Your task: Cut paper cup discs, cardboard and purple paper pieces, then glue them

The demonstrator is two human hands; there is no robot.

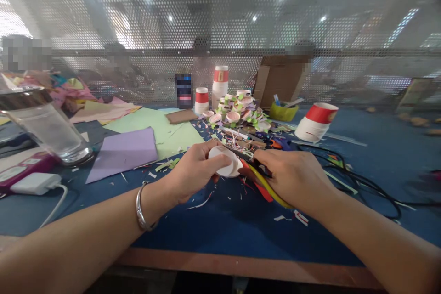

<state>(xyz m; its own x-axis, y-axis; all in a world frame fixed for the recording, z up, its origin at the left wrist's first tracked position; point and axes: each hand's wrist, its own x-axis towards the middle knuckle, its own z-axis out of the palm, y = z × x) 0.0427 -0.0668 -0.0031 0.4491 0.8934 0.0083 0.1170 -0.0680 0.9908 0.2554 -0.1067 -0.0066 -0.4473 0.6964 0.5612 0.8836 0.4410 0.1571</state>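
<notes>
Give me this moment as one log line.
left hand: holding white disc | right hand: holding scissors by disc | table: purple paper, scraps, drinking glass

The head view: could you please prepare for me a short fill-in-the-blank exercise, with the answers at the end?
1. The round piece in the left hand is ____ in colour.
2. The curved handle at the right hand is ____.
3. The silver bracelet is worn on the ____ wrist.
4. The tilted stack of cups on the far right is white and ____.

Missing words: white; yellow; left; red.
</notes>
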